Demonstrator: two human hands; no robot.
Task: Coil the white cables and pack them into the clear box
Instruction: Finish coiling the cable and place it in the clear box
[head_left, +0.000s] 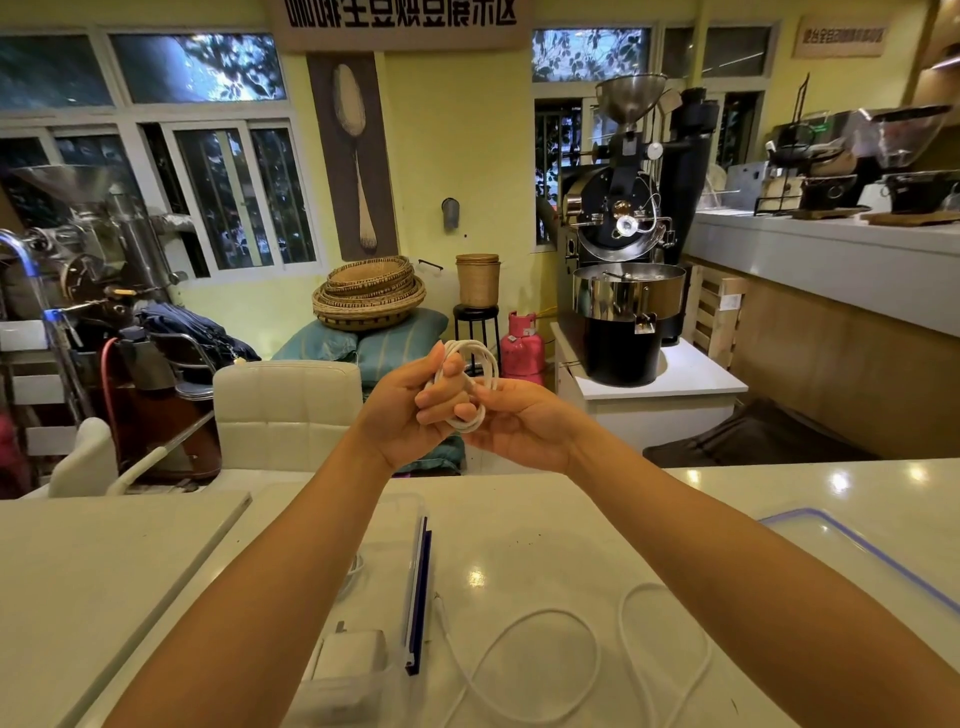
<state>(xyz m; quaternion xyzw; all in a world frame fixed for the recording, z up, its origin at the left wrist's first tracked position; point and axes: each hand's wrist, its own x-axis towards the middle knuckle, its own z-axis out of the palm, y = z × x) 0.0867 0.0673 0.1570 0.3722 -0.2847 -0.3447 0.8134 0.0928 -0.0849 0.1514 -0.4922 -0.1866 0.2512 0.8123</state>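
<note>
A coiled white cable (480, 364) is held up in front of me, well above the table. My left hand (410, 410) grips the coil with fingers through its loops. My right hand (519, 421) pinches the coil's lower right side. A second white cable (571, 660) lies loose in wide loops on the white table below. The clear box (410, 587) with a blue-edged rim stands on the table under my left forearm, holding a white charger (353, 660). The box's far side is partly hidden by my arm.
A clear lid with blue trim (852, 545) lies at the table's right. A white chair (285, 410) stands beyond the table's far edge. A coffee roaster (623, 260), a pink gas cylinder (522, 348) and woven baskets (369, 296) fill the background.
</note>
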